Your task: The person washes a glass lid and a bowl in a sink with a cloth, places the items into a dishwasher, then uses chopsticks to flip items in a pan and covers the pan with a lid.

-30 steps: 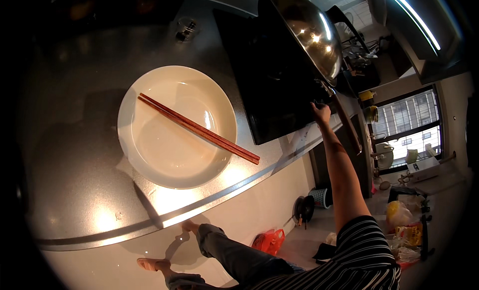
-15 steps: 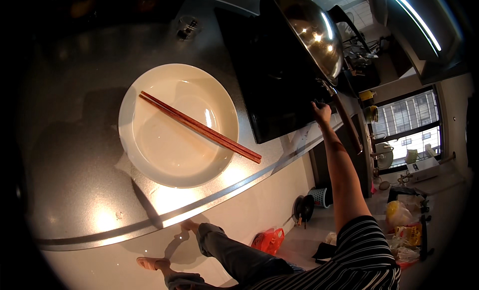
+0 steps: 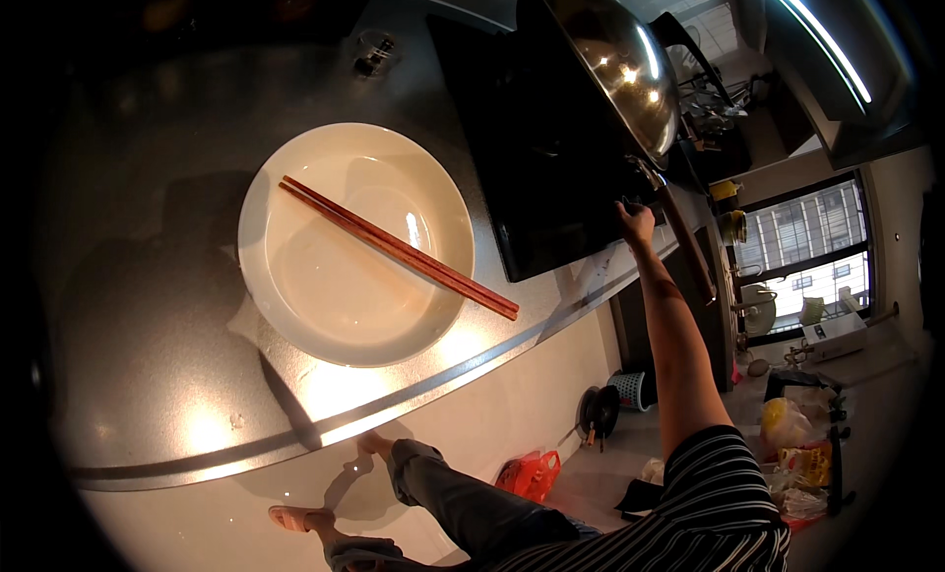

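Note:
My right hand (image 3: 637, 222) reaches across to the near edge of a black cooktop (image 3: 551, 188). Its fingers are closed at the dark surface, and whatever they grip is hidden and too small to name. Just beside the hand runs the long brown handle (image 3: 689, 239) of a shiny metal wok (image 3: 615, 65), which stands over the cooktop. My left hand is out of view. On the steel counter, a large white bowl (image 3: 325, 306) has nothing visible in it. A pair of reddish-brown chopsticks (image 3: 399, 247) lies across it, the ends poking past the rim on the right.
A small clear glass (image 3: 374, 55) with dark contents stands on the counter (image 3: 148, 375) behind the bowl. The counter's front edge runs below the bowl. On the floor lie a red plastic bag (image 3: 532, 476) and several other bags (image 3: 797, 464). A window (image 3: 807, 242) is at the right.
The whole view has shifted very slightly. My right hand stays at the cooktop edge, and the bowl, chopsticks and wok show no movement of their own.

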### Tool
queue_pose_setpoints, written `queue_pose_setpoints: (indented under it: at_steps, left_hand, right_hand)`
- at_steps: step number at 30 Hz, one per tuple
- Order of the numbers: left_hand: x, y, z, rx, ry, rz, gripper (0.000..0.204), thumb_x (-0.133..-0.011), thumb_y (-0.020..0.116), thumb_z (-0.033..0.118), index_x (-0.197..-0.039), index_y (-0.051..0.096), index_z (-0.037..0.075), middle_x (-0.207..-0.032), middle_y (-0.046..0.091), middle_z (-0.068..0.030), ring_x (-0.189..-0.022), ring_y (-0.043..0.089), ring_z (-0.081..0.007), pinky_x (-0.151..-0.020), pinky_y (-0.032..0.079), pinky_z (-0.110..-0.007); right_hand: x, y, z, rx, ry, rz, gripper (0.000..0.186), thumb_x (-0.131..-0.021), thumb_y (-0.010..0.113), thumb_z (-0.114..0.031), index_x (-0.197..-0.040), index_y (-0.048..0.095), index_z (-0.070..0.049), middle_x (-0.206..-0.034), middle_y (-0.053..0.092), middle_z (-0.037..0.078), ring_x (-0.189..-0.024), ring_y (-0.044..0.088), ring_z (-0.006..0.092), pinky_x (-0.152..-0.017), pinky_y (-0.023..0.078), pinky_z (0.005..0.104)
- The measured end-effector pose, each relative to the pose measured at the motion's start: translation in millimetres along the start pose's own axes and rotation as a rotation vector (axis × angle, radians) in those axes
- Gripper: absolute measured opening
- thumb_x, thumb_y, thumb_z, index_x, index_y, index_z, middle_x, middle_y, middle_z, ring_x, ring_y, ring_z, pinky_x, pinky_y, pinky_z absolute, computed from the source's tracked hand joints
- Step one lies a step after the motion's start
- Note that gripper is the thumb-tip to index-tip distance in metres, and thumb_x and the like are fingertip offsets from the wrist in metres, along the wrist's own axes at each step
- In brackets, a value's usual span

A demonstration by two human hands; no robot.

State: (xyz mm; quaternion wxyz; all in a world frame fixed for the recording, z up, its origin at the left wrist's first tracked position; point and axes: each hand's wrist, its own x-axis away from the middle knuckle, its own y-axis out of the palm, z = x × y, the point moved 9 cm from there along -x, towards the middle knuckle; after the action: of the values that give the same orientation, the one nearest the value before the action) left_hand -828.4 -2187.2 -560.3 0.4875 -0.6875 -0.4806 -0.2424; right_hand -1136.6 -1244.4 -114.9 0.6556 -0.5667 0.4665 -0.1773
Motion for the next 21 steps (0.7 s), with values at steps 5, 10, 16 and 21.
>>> queue_pose_setpoints:
  at_steps: [5,10,16,21]
  left_hand:
    - [0,7,0,0.06,-0.015,-0.092,0.084,-0.073,0.045,0.072,-0.115,0.052,-0.001,-0.101,0.056,-0.0158,-0.083,0.06,-0.03,-0.068,0.051,-0.046]
    - [-14,25,-6,-0.035,-0.037,-0.049,0.094,-0.073,0.042,0.074,-0.124,0.042,-0.005,-0.111,0.051,-0.0219,-0.091,0.058,-0.0336,-0.071,0.051,-0.049]
    - [3,-2,6,-0.021,0.035,0.009,0.087,-0.076,0.041,0.07,-0.118,0.045,-0.006,-0.105,0.052,-0.0233,-0.086,0.059,-0.0341,-0.068,0.051,-0.048]
    - [7,-11,12,-0.021,0.067,0.062,0.082,-0.078,0.041,0.067,-0.112,0.048,-0.007,-0.099,0.054,-0.0232,-0.081,0.059,-0.0337,-0.064,0.051,-0.047]
  right_hand:
    - [2,-1,1,-0.017,0.052,-0.034,0.04,-0.075,0.066,-0.036,-0.088,0.066,0.002,-0.08,0.064,0.022,-0.079,0.064,0.0317,-0.07,0.048,0.0361]
    - [2,-4,-3,-0.037,0.03,-0.015,0.04,-0.074,0.066,-0.037,-0.082,0.066,0.003,-0.075,0.064,0.021,-0.076,0.064,0.033,-0.069,0.048,0.0374]
    - [1,3,6,-0.01,0.036,0.023,0.038,-0.075,0.066,-0.036,-0.082,0.066,0.002,-0.072,0.064,0.02,-0.073,0.064,0.031,-0.066,0.048,0.0357]
    - [-2,0,14,-0.006,0.023,0.097,0.039,-0.074,0.066,-0.035,-0.092,0.066,0.0,-0.084,0.066,0.019,-0.085,0.064,0.0303,-0.074,0.048,0.0354]
